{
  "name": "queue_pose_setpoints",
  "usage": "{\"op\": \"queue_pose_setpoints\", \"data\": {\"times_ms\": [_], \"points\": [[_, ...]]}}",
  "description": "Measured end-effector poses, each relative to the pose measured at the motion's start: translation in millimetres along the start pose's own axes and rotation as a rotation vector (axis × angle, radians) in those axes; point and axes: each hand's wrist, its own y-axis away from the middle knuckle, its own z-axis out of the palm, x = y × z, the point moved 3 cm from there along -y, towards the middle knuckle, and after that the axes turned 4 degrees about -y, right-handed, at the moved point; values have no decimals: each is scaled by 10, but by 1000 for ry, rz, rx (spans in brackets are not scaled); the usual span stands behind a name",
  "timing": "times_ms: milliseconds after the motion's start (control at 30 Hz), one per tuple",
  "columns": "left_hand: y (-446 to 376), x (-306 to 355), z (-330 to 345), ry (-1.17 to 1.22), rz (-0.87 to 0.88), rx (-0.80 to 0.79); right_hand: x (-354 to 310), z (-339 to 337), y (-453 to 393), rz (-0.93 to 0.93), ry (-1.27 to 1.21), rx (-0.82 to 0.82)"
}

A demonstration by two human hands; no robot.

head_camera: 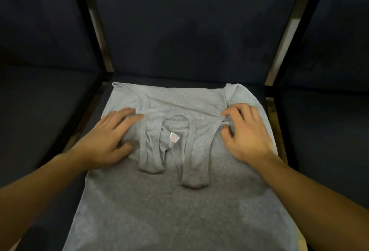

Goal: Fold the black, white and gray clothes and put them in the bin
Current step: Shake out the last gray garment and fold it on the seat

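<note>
A gray tank top (175,200) lies spread flat over a dark chair seat, its top end folded down so the two shoulder straps (171,159) and a small white label (174,137) lie on the body. My left hand (107,141) rests flat on the cloth left of the straps, fingers straight and slightly blurred. My right hand (245,133) sits on the right side near the fold, fingers bent, fingertips touching the cloth's folded edge. No bin is in view.
The dark blue chair (189,31) has an upholstered back and black frame posts (93,37). Similar dark chairs (36,51) stand close on the left and right. A strip of pale floor shows between the seats.
</note>
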Motion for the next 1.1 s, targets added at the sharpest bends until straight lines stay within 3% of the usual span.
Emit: {"op": "queue_pose_setpoints", "data": {"times_ms": [100,133,233,300,400,600,833,967,1100], "points": [[20,336,4,58,-170,171,59,-54,-10,39,18,-24],[422,470,-270,55,-285,197,-278,-253,100,-9,20,-12],[312,704,-51,54,-555,-67,-346,-276,208,164,32,-31],[296,798,31,111,-634,-128,-548,-264,354,298,-18,-171],[423,919,-31,236,-697,1,-842,-255,649,374,-12,-406],[602,1184,-41,445,-676,131,-996,-279,794,476,-122,-360],[459,1180,40,385,-761,43,-947,-284,765,542,-165,-389],[398,1196,36,452,-794,132,-895,-269,708,632,-437,-283],[342,1273,-155,869,-745,305,-839,-288,644,786,-882,-135]]}}
